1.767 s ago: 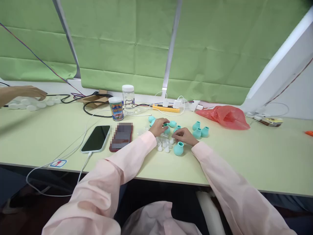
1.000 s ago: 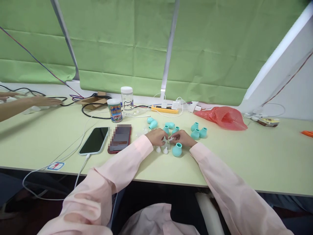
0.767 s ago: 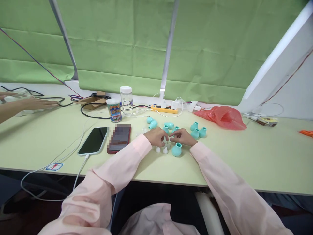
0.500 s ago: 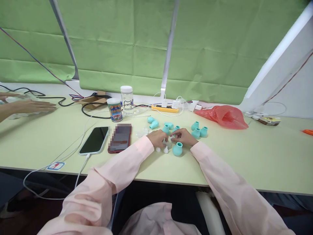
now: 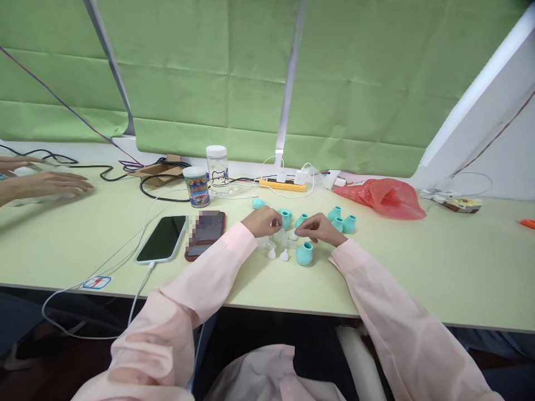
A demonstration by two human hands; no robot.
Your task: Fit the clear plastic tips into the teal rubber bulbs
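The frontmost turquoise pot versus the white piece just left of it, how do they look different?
The turquoise pot is larger than the white piece. The pot has a wide open mouth, while the white piece narrows to a thin top. Both rest on the table.

- The place looked like a shared workroom or office.
- A long pale counter [image 5: 418, 267] ran along a wall hung with green blinds [image 5: 179, 72].
- A co-worker's hand [image 5: 54, 184] was at its left end.
- A yellow power strip [image 5: 292, 188] held white chargers [image 5: 300, 177].
- A corded smartphone [image 5: 162, 239] and a water bottle [image 5: 218, 170] shared the counter with small teal pots [image 5: 304, 255].
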